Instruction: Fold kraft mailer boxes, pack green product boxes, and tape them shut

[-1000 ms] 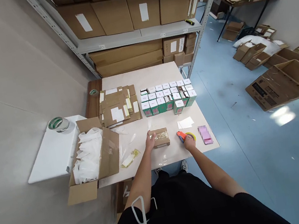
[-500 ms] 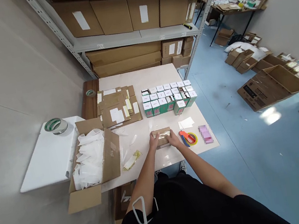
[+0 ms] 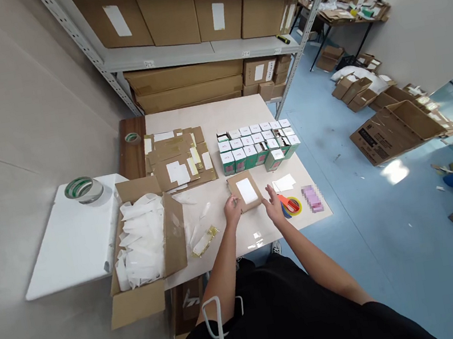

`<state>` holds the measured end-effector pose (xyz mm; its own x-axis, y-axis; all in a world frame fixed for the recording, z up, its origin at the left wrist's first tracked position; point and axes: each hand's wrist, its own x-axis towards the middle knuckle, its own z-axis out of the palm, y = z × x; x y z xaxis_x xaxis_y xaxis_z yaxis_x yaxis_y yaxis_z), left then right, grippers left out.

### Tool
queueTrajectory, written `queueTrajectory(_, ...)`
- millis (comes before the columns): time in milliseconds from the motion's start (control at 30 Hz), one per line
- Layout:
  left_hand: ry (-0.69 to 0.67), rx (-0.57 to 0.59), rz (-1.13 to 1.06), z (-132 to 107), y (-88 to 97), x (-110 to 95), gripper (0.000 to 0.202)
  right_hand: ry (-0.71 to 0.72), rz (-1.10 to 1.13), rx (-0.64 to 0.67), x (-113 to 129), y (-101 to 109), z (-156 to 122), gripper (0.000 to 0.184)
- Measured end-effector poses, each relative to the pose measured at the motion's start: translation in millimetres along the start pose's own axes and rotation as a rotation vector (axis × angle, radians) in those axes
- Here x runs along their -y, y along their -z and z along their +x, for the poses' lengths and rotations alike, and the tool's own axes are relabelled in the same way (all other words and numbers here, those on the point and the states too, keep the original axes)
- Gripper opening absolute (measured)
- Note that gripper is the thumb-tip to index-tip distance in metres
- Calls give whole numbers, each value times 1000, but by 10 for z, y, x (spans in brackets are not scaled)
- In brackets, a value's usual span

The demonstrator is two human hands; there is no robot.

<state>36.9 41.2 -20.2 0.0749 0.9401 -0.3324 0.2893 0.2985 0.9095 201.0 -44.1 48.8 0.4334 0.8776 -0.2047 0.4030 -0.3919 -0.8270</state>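
A small brown cardboard package (image 3: 246,191) with a white label facing up is raised on edge near the table's front. My left hand (image 3: 232,210) grips its lower left corner. My right hand (image 3: 274,207) hovers just right of it, fingers spread and empty. An orange and yellow tape dispenser (image 3: 291,204) lies on the table beside my right hand. Behind the package stands a block of several green and white boxes (image 3: 255,145).
Flat brown packages (image 3: 176,157) are stacked at the table's back left. An open carton of white bags (image 3: 145,241) overhangs the left edge beside a white board with a tape roll (image 3: 83,189). Shelves of cartons (image 3: 183,17) stand behind. Open boxes litter the blue floor right.
My right hand left the tape dispenser and joined the left on the package. The package was turned over and tipped up, label now facing up; my right hand has let go.
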Motion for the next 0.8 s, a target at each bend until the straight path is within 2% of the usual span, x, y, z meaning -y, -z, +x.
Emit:
queueTrajectory(100,-85,5,113,89,-37,7,18,31,40,24,37,53,73,75)
queueTrajectory(200,-95,107,246,247,-180,-45,29,36,19,31,30,140,172,73)
queueTrajectory(333,-89,204,377,451,-490,-96,70,19,11,36,-74,309,341,73)
queueTrajectory(400,-62,254,518,481,-635,-62,88,-14,19,51,-175,423,453,73)
queueTrajectory(533,-91,272,761,379,-780,90,94,-170,-49,76,-484,695,740,70)
queueTrajectory(667,-149,319,828,190,-745,201,92,-309,-105,95,-866,972,1106,69)
queueTrajectory(800,-194,393,896,-21,-689,242,89,-374,-183,155,-1247,1178,1530,71)
